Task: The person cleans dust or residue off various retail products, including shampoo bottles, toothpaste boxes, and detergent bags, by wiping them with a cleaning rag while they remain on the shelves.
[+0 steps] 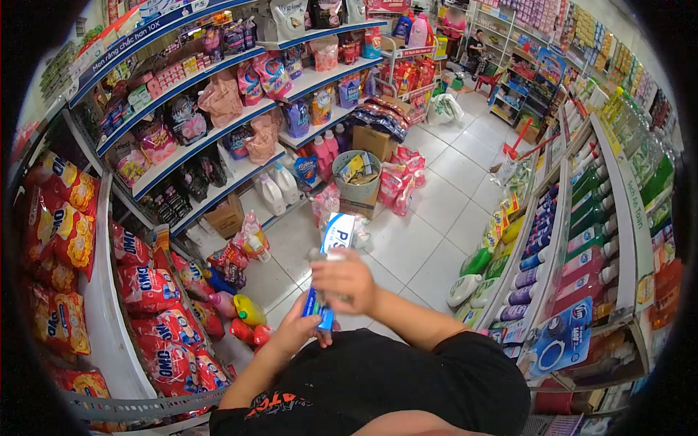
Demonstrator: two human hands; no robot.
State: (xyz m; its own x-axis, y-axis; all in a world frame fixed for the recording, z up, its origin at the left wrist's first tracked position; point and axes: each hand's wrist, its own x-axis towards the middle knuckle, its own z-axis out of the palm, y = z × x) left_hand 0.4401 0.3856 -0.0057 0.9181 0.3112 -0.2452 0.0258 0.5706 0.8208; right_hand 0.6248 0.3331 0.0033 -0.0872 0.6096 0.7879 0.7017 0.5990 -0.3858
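Observation:
A long blue and white toothpaste box (338, 231) with "PS" lettering is held upright in front of my chest. My left hand (297, 325) is closed around its lower end, the thumb lying across the blue face. Across the middle of the box lies my right hand (342, 282), bent over the front and covering part of the lettering. Motion blurs its fingers, and a small greyish patch beside them is too smeared to name.
Shelves of pouches and bottles (273, 192) line the left, with red OMO detergent bags (149, 287) nearest. A grey bucket (356, 187) and pink packs (401, 182) stand on the tiled floor (443, 211). Bottle shelves (582, 240) run along the right. Two people are far back.

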